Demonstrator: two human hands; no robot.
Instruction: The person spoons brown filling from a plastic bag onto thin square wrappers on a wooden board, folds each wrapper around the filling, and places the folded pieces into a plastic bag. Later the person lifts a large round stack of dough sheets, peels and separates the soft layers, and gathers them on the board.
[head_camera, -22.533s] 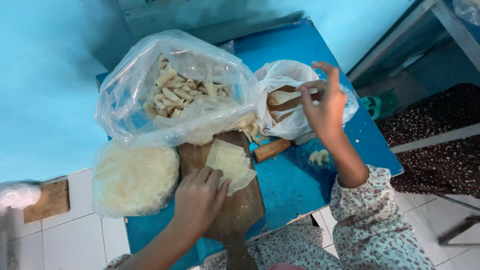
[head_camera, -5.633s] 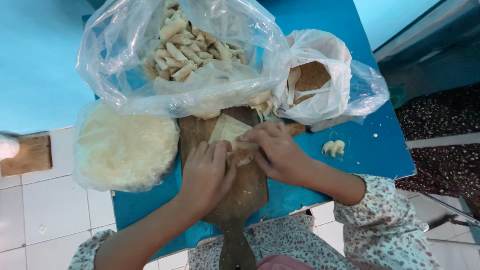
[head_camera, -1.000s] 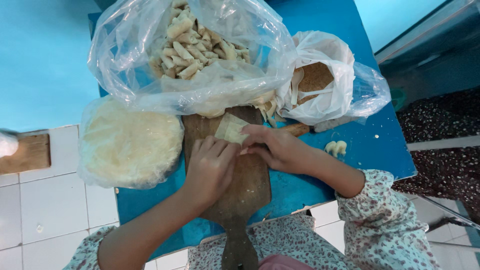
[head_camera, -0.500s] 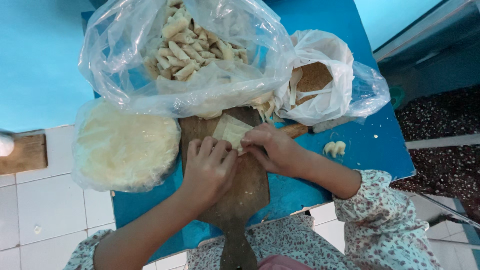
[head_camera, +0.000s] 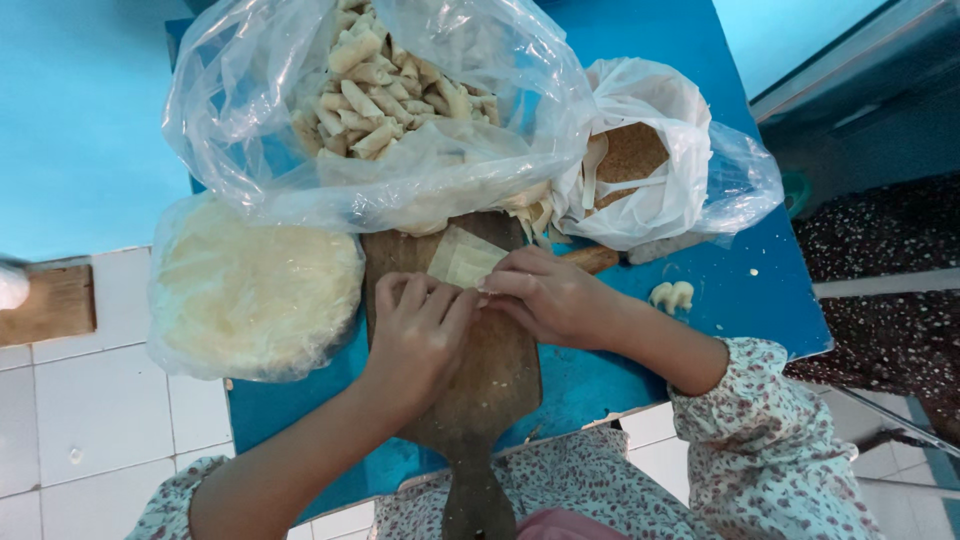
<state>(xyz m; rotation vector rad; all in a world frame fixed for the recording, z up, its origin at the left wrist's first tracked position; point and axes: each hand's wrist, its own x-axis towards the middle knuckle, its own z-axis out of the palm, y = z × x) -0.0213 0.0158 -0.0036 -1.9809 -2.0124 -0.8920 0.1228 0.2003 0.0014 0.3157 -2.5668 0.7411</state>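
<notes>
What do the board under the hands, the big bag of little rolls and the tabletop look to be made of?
The cutting board looks like dark, worn wood with a matte, grainy surface and a carved handle. The big bag is thin clear plastic film, crinkled and glossy. The tabletop has a smooth blue painted or laminated finish; what lies under that finish is hard to tell.

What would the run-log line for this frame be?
left hand: on pastry wrapper | right hand: folding wrapper edge | base: wooden board | nearby: bag of finished rolls, wrapper stack
</notes>
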